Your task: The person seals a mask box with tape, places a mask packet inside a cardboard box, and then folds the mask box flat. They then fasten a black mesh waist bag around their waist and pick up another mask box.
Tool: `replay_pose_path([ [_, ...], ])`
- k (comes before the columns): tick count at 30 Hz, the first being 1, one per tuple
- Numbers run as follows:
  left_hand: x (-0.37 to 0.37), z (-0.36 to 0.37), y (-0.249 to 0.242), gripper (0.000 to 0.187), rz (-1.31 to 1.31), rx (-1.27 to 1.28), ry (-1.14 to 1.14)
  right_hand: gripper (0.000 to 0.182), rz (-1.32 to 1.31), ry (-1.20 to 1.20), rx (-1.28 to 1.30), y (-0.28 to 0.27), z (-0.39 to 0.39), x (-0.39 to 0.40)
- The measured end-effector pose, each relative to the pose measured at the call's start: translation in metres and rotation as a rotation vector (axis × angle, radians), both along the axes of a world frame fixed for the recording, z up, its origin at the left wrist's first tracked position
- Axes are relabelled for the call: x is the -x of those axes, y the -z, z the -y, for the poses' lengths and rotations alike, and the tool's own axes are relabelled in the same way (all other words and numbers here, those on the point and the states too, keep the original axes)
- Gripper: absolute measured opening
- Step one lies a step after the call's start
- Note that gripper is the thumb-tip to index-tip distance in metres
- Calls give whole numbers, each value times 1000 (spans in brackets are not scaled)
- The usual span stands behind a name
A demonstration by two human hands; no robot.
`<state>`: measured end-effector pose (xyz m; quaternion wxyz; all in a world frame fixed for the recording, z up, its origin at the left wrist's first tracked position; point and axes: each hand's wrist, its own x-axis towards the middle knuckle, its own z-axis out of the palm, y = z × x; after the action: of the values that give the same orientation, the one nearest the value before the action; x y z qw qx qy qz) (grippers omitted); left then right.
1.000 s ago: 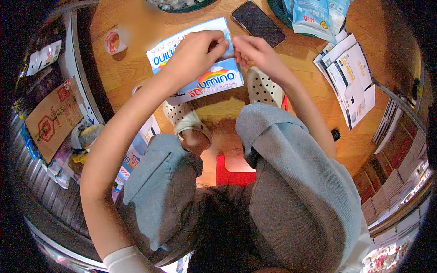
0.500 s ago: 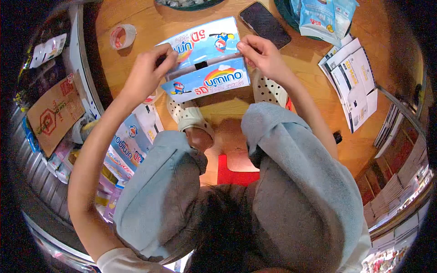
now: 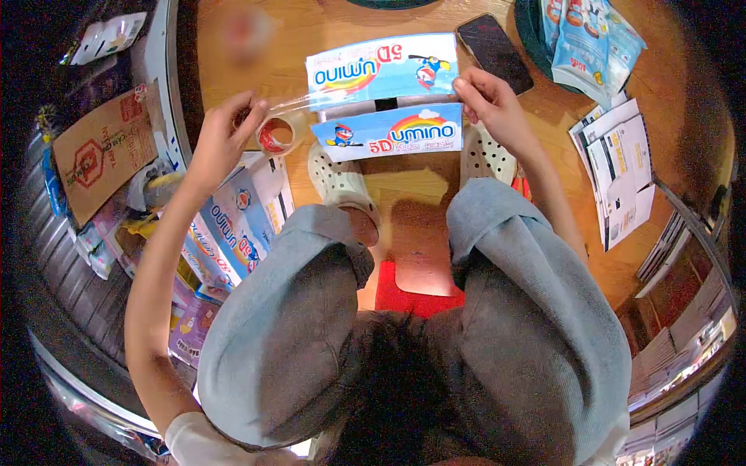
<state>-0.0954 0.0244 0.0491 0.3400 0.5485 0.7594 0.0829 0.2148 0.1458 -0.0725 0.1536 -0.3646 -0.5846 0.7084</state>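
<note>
A blue-and-white cardboard box (image 3: 388,138) printed "Umino 5D" spans the space in front of my knees, with a dark gap between its two printed panels. My right hand (image 3: 493,109) grips the box's right end between thumb and fingers. To the left, my left hand (image 3: 225,136) pinches the end of a clear strip of tape (image 3: 299,102), which stretches taut to the box's upper panel. Just beside the left fingertips lies a roll of clear tape (image 3: 276,136) with a red core.
A phone (image 3: 495,53) lies beyond my right hand, near blue pouches (image 3: 583,46) in a dark container. Printed cardboard sheets (image 3: 618,171) are stacked at right. More Umino boxes (image 3: 233,221) and a brown carton (image 3: 105,155) sit at left. A blurred round item (image 3: 247,35) rests far left.
My left hand has drawn away from the box's left end, and the clear tape now stretches between them. My right hand keeps its hold. The whole view has shifted slightly.
</note>
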Motion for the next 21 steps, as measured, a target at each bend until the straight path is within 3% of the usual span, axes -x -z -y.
replay_pose_path([
  [4,31,22,11,26,13,-40,-117,25,30,35,44,0,0,0],
  [9,56,41,-14,23,-17,74,-159,24,90,75,49,-3,2,3],
  [10,58,50,-12,23,-1,-28,-254,24,81,68,36,-2,3,3],
  [18,94,82,-27,23,-86,2,-362,29,116,-5,-130,-11,13,16],
  [21,131,83,-39,27,-359,-185,-285,30,152,-6,-85,0,-1,2],
])
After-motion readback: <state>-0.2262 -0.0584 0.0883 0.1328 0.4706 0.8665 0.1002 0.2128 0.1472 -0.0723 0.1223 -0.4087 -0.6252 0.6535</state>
